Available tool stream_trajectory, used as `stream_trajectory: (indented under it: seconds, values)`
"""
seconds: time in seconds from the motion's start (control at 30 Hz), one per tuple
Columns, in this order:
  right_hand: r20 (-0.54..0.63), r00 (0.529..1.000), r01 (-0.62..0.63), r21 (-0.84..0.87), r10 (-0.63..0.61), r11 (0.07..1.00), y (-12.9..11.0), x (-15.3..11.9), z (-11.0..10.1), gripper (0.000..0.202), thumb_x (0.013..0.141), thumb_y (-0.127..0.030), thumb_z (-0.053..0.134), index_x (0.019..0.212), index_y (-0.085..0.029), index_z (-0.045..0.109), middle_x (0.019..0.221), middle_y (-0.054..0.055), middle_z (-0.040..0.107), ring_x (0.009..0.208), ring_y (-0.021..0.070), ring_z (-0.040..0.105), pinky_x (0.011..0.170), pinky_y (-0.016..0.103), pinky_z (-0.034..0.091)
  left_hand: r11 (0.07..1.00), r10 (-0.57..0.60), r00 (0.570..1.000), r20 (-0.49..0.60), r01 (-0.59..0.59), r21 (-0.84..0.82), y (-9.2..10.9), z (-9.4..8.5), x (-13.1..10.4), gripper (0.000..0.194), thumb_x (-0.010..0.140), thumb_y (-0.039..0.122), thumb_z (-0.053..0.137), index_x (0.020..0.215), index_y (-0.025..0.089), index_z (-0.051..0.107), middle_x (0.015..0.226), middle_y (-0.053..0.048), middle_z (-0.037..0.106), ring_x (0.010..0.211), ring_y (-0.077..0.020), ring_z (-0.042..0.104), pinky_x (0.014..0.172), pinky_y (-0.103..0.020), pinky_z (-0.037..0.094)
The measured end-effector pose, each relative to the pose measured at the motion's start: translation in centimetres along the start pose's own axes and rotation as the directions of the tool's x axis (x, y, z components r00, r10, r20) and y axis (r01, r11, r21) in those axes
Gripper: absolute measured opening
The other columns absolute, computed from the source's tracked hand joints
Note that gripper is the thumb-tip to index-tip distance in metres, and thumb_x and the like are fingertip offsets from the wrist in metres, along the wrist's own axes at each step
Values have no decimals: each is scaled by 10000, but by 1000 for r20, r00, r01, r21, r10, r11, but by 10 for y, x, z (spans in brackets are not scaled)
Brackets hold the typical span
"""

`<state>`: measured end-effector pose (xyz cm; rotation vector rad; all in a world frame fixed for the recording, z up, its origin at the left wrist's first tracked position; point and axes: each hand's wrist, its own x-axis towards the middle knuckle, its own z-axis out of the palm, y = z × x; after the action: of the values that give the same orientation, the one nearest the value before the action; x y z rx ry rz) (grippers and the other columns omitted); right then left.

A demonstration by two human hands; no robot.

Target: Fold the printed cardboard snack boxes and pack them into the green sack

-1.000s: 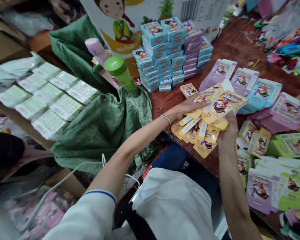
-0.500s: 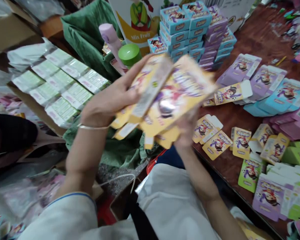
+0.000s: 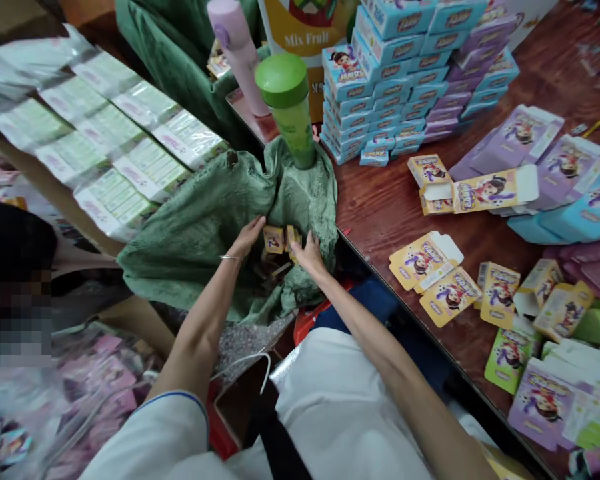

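Both of my hands are down inside a green cloth-lined container (image 3: 205, 220). My left hand (image 3: 251, 235) is beside a small yellow box (image 3: 273, 239), its fingertips near the box's upper left; whether it grips anything is unclear. On the other side, my right hand (image 3: 309, 254) has thumb and forefinger apart, next to another yellow box (image 3: 291, 237). Its lower fingers are hidden. More small items lie in shadow below the boxes. A green-lidded bottle (image 3: 287, 110) stands just behind, on the cloth's edge.
Right of the container is a dark red table (image 3: 370, 200) with stacked blue boxes (image 3: 390, 73) and flattened yellow cartons (image 3: 425, 260). A pink bottle (image 3: 240, 57) stands behind. Wrapped green packs (image 3: 110, 140) fill a carton at left, near a person's dark-haired head (image 3: 15, 247).
Both hands have moved down and away into the green container. The bunch of yellow cartons they held up is no longer in them. The view has shifted, showing more of the bottles and blue stacks.
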<state>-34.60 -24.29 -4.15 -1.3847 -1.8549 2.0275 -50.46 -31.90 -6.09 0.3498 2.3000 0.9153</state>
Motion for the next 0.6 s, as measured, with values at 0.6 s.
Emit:
stream_trajectory:
  seconds: [0.6]
  values:
    - [-821,547,-249,-345,-163,905,76,-185,-219,849,777,-667,537,1392,-89,444,1177,203,645,943,284,647,857,438,513,599,587,529,613,-793,110,174,199,-149,758,835,450,626,1438,75,361,1421,-232,466,1314,-350,461,1069,-455,376]
